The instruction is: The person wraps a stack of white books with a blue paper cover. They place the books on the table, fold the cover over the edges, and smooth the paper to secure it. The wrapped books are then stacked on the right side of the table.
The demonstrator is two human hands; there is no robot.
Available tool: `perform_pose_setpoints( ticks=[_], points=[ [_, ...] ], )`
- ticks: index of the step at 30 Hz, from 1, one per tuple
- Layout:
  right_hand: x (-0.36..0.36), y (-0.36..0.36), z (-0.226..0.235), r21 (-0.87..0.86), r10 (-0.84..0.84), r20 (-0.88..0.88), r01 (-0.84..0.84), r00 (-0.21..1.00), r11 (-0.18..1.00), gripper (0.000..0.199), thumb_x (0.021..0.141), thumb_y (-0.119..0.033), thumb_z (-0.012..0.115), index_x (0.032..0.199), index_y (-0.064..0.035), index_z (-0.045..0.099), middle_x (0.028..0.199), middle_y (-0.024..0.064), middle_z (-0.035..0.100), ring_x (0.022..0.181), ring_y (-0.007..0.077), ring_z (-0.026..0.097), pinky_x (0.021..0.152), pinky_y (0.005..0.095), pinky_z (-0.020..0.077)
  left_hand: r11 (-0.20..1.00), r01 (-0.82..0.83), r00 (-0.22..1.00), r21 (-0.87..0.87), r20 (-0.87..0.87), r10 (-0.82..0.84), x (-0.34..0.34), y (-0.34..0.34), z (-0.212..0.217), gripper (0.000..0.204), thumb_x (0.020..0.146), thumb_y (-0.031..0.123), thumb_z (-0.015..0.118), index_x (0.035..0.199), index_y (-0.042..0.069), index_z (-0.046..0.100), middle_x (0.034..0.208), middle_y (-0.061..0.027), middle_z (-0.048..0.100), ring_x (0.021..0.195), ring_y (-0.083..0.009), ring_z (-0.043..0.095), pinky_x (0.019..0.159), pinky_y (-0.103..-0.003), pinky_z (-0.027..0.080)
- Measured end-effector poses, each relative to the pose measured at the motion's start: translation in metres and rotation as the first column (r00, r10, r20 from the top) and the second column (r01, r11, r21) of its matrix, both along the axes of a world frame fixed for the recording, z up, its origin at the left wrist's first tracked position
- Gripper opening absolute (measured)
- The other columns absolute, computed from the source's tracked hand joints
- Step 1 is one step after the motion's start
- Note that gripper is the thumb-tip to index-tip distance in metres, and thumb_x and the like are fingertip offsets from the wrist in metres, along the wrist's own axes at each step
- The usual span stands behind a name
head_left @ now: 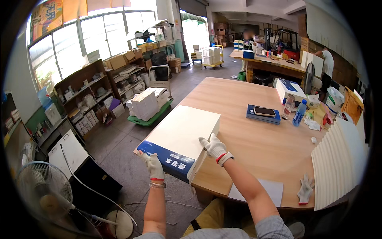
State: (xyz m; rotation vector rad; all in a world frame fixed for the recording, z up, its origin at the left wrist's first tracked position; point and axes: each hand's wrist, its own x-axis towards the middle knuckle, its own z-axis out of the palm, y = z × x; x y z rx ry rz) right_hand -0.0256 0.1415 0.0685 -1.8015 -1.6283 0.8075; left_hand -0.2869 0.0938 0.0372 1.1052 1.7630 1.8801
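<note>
A thick stack of sketchbooks (184, 128) with cream covers and a blue band lies at the table's left edge. My left hand (152, 164), in a white glove with bare fingertips, grips its near left corner at the blue band. On the stack's right side, my right hand (215, 146), also gloved and wearing a white wristband, presses with a finger along the top edge. Both hands are closed on the stack; the fingers below its edges are hidden.
On the wooden table (254, 143) lie a phone (264, 111) on a blue book, two bottles, a loose glove (305, 190) and a white sheet (270, 191). A tall fanned cream stack (338, 163) stands at right. A floor fan (44, 191) and a loaded green cart (151, 113) stand left.
</note>
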Motion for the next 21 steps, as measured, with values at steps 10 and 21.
perform_pose_setpoints(
  ticks=[10, 21],
  points=[
    [0.2, -0.161, -0.02, 0.075, 0.087, -0.713, -0.048, 0.696, 0.996, 0.054, 0.102, -0.04, 0.044, 0.141, -0.0033, 0.039, 0.118, 0.0097, 0.064, 0.088, 0.0167, 0.064, 0.077, 0.0336, 0.0531, 0.666, 0.444, 0.896, 0.6, -0.291, -0.335, 0.093, -0.025, 0.106, 0.061, 0.096, 0.016, 0.054, 0.148, -0.003, 0.027, 0.151, -0.0188, 0.035, 0.14, -0.0293, 0.033, 0.116, -0.042, 0.024],
    [0.311, -0.454, 0.12, 0.686, -0.834, 0.496, 0.48, 0.242, 0.547, 0.036, 0.09, -0.03, 0.063, 0.11, -0.001, 0.052, 0.124, 0.0258, 0.053, 0.091, 0.04, 0.061, 0.076, 0.0463, 0.0525, -0.749, 0.584, -0.774, 0.311, 0.492, -0.399, 0.514, -0.188, 0.167, 0.032, 0.097, 0.022, 0.053, 0.121, 0.001, 0.05, 0.111, -0.0141, 0.062, 0.097, -0.0294, 0.064, 0.091, -0.047, 0.053]
  ],
)
